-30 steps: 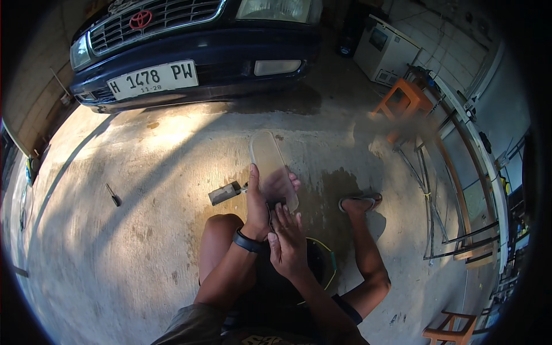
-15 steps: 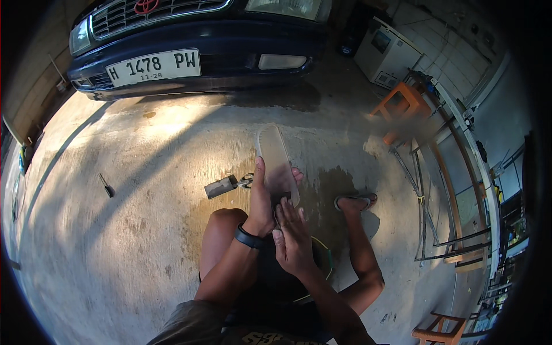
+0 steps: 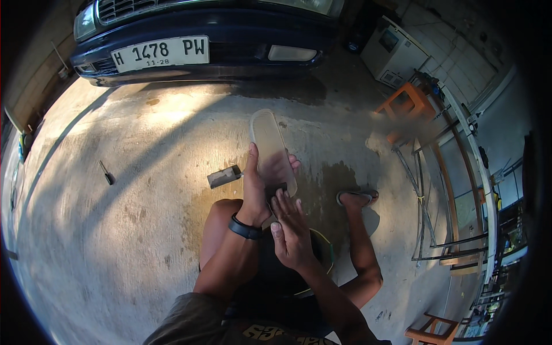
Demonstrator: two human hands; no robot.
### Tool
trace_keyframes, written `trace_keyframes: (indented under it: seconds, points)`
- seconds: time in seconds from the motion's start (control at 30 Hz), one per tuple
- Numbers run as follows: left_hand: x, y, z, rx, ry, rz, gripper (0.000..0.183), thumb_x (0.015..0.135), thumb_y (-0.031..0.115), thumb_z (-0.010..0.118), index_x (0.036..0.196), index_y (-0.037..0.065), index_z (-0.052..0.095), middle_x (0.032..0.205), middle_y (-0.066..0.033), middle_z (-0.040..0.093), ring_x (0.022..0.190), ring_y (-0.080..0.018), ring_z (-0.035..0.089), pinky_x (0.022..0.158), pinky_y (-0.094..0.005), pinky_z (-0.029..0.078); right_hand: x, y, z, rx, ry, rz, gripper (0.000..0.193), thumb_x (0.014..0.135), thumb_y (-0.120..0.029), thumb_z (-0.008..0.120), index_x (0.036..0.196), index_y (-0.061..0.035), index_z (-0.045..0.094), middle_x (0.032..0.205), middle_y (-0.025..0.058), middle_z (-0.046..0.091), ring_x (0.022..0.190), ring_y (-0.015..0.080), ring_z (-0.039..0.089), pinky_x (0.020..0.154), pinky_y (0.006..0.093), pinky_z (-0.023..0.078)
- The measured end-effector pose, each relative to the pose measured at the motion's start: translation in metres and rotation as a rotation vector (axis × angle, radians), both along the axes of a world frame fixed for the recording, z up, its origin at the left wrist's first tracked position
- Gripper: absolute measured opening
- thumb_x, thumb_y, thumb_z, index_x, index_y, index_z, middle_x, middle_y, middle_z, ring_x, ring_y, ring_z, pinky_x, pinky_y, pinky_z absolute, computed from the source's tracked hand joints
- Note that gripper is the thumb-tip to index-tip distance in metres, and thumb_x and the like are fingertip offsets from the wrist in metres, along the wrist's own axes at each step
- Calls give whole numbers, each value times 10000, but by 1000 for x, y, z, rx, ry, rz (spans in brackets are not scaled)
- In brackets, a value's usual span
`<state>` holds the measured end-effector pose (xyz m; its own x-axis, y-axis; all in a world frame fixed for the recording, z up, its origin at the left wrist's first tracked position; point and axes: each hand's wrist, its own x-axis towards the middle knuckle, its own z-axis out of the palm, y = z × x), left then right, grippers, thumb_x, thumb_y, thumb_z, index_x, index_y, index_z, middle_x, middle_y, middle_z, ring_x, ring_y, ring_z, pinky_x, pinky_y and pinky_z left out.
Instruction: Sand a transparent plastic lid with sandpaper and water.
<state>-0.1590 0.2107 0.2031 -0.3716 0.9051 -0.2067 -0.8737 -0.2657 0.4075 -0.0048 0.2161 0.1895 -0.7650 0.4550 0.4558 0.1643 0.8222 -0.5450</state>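
Note:
A long clear plastic lens cover (image 3: 265,129) with a ribbed, rounded end slants away from me. My left hand (image 3: 253,192) grips it, thumb along the left edge and fingers showing through from underneath. Against the cover's near end, my right hand (image 3: 292,233) presses a small dark piece (image 3: 277,187) that looks like sandpaper, under its fingertips. The right fingers are fairly straight and close together. Beyond my left wrist, a grey and black folded sheet (image 3: 223,176) lies on the concrete.
A dark blue car's bumper (image 3: 241,60) stands ahead. On the left floor lies a slim tool with a black handle (image 3: 107,175). Between my legs is a dark tub with a yellow-green rim (image 3: 332,253). Orange stools (image 3: 411,103) and metal frames (image 3: 420,198) stand at right.
Both hands and the cover sit slightly higher and further left in view. More of the dark piece shows beyond the right fingertips. The scissors beside the folded sheet are now hidden behind my left hand.

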Motion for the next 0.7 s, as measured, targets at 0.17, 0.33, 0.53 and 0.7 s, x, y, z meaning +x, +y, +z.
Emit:
trace_keyframes:
  seconds: [0.17,0.33,0.53,0.7]
  points:
    - [24,0,-1,197,30,-118,836,993,731,312,1291,-10,558,1148,-146,644,1114,-258,616,1027,-388,492,-12,2,14,46,37,-37,469,1041,-183,427,1451,40,479,1542,240,433,1465,384,378,1203,572,221]
    - [20,-5,4,51,13,-96,767,1000,700,359,1308,23,547,1156,-149,642,1147,-266,595,1024,-401,487,-6,4,4,60,56,-82,469,1040,-185,429,1447,39,494,1527,223,467,1452,374,408,1215,549,197]
    - [7,-15,-1,73,34,-84,830,983,736,333,1307,-2,528,1218,-176,615,1124,-279,617,1012,-403,506,9,-21,4,15,-2,-8,439,1029,-183,453,1407,21,545,1508,213,492,1443,364,423,1210,546,215]
    - [11,-13,-3,260,-80,-177,953,950,783,328,1340,-70,495,1212,-204,618,1128,-302,624,1035,-404,511,-6,-16,21,124,7,-64,448,1025,-185,461,1429,-6,536,1515,192,492,1449,344,420,1217,544,192]
